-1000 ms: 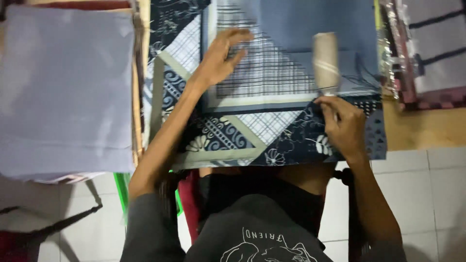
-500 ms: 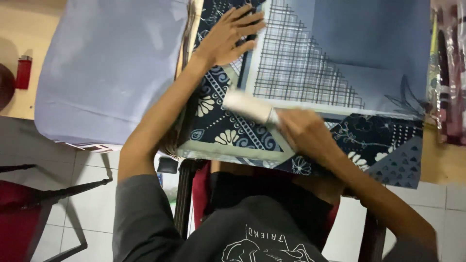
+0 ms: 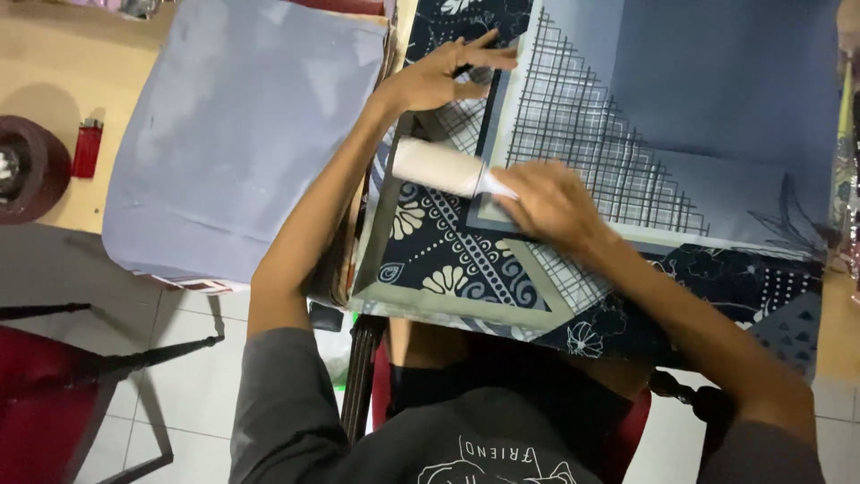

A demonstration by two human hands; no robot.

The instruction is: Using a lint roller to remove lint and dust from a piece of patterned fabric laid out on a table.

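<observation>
On patterned cloth [image 3: 466,260], left hand [image 3: 443,76] lies flat; right hand [image 3: 551,202] grips roller [image 3: 439,168].

The patterned cloth [image 3: 502,260] is navy and grey with cream florals and a black grid; the roller [image 3: 436,167] is white.

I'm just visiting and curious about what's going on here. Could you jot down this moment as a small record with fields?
left hand: flat on the patterned cloth, fingers spread, pressing it down
right hand: grips the handle of a white lint roller
roller position: lying on the cloth's dark floral part
cloth: navy and grey, with grid and flower patterns
beside it: plain grey cloth to the left
table edge: red lighter and a dark round object
</observation>
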